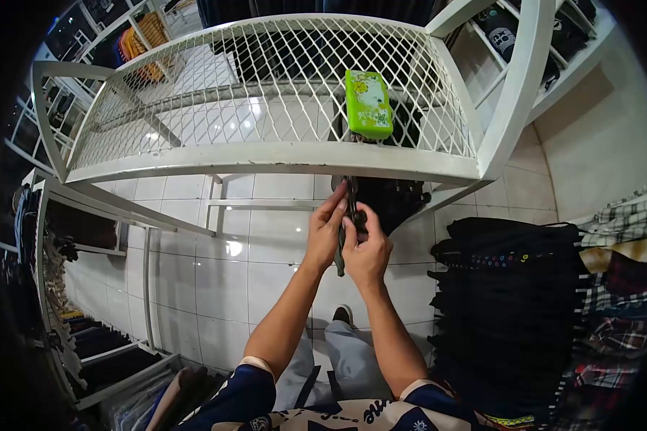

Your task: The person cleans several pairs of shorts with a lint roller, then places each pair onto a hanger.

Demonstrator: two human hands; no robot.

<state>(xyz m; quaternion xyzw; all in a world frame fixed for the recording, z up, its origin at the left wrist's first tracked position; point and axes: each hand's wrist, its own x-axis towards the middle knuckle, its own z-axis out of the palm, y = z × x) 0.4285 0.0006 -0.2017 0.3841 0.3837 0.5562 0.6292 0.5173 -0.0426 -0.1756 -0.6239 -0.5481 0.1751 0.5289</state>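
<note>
Just below the front bar of the white mesh rack [273, 159], both hands work close together on a narrow strip of dark cloth [341, 262] that hangs down between them. My left hand [326, 233] pinches it from the left, fingertips pointing up. From the right, my right hand [366, 248] closes on it with thumb and bent fingers. Their fingers hide much of the strip, and I cannot tell what kind of item it is. Behind my right hand hang black garments [392, 201]. On the mesh above lies a bright green patterned pack [369, 104].
Black garments [507, 309] hang in a dense row at right, with checked shirts [618, 323] beyond. At left stands a white shelf frame [97, 188] with folded clothes. My shoe [343, 314] is on the white tiled floor [273, 287].
</note>
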